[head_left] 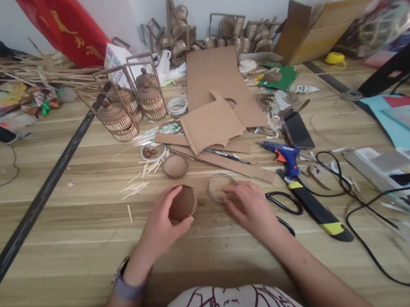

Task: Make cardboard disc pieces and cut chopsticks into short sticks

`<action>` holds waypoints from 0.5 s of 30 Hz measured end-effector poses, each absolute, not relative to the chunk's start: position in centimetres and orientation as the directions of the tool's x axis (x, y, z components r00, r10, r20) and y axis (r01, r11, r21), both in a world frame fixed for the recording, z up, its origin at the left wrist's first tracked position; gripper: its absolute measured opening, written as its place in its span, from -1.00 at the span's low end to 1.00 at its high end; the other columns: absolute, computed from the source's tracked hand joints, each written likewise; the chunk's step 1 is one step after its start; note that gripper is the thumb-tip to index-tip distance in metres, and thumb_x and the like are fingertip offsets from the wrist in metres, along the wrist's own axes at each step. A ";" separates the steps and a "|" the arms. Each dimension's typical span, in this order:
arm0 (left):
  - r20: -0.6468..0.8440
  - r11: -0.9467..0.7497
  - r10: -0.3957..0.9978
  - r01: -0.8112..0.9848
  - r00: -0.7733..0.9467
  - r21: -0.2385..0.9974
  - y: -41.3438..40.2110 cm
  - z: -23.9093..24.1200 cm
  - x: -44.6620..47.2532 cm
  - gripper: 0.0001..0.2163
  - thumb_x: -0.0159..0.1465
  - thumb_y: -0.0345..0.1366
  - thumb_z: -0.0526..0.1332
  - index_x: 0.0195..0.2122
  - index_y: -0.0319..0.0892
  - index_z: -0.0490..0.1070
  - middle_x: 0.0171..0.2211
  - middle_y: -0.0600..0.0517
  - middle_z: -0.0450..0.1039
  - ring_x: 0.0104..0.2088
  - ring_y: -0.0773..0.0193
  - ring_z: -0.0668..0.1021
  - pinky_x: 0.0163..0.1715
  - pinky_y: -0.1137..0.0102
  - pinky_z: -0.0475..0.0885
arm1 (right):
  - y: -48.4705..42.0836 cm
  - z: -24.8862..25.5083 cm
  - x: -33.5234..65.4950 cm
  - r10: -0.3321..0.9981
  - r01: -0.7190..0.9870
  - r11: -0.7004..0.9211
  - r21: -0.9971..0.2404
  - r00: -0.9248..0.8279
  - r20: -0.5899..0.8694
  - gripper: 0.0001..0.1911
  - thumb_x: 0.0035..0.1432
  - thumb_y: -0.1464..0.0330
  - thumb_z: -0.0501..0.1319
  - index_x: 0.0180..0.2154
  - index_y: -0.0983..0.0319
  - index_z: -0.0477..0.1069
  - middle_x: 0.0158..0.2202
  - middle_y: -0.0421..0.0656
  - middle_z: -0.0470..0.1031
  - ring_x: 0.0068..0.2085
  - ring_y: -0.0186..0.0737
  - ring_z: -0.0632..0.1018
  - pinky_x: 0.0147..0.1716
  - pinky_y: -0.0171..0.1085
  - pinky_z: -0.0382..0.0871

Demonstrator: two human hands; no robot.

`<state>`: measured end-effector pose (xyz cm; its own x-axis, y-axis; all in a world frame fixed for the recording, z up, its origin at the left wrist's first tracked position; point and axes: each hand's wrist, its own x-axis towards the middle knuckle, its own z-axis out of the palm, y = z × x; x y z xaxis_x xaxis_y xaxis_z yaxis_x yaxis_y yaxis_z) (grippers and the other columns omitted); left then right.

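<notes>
My left hand (164,223) is wrapped round a small round brown cardboard cup (184,205) with a ridged rim, tilted so that its inside shows. In my right hand (249,208), the fingertips pinch the near right side of a thin grey ring (208,189), at or just above the tabletop. A shallow round brown dish (176,166) with a stick-lined wall sits just beyond the cup. Short pale sticks (135,189) lie scattered to its left. Brown beads (150,153) rest inside a white ring-shaped holder (164,153).
Right of my right hand lie black-handled scissors (284,202), a black-yellow cutter (318,208) and a blue glue gun (287,156) with its cord. Cardboard sheets (211,123) are stacked ahead. Tiered miniature baskets (119,120) stand at the back left.
</notes>
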<state>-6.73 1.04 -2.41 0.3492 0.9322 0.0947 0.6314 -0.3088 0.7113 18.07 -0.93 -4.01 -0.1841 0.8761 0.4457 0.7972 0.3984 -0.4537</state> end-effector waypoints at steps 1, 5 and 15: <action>0.125 -0.306 0.945 0.683 0.302 0.663 1.3 -3.0 -7.0 -0.48 0.20 -0.25 0.20 0.19 -0.19 0.20 0.25 -0.20 0.19 0.25 -0.02 0.28 0.24 0.04 0.19 | -0.8 -4.3 18.2 0.885 0.822 0.384 -0.420 -0.199 0.420 -0.84 0.18 0.42 0.19 -0.16 0.25 0.44 -0.27 -0.04 0.56 -0.13 0.00 0.48 -0.09 -0.04 0.31; 0.208 -0.308 0.949 0.835 0.237 0.456 1.9 -5.3 -7.7 -0.48 0.14 -0.29 0.21 0.15 -0.27 0.27 0.26 -0.31 0.11 0.31 -0.27 0.08 0.22 -0.15 0.09 | -0.7 -5.0 17.8 0.897 0.837 0.397 -0.377 -0.266 0.353 -0.82 0.16 0.49 0.15 -0.18 0.22 0.42 -0.27 -0.09 0.55 -0.13 -0.06 0.46 0.01 -0.03 0.23; 0.448 -0.442 0.854 0.824 0.266 0.355 2.0 -6.0 -7.7 -0.65 0.31 -0.10 0.07 0.02 -0.19 0.35 0.15 -0.22 0.27 0.24 -0.20 0.21 0.18 -0.14 0.17 | -1.8 -2.8 17.1 0.867 0.793 0.402 -0.458 -0.169 0.468 -0.75 0.11 0.53 0.06 -0.22 0.26 0.45 -0.37 -0.11 0.40 -0.25 -0.15 0.41 -0.09 -0.13 0.30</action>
<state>-7.75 2.04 -5.97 0.2657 0.8536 0.4480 0.8237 -0.4425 0.3546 17.10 -1.76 -2.83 -0.1692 0.8675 0.4679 0.7929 0.4018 -0.4581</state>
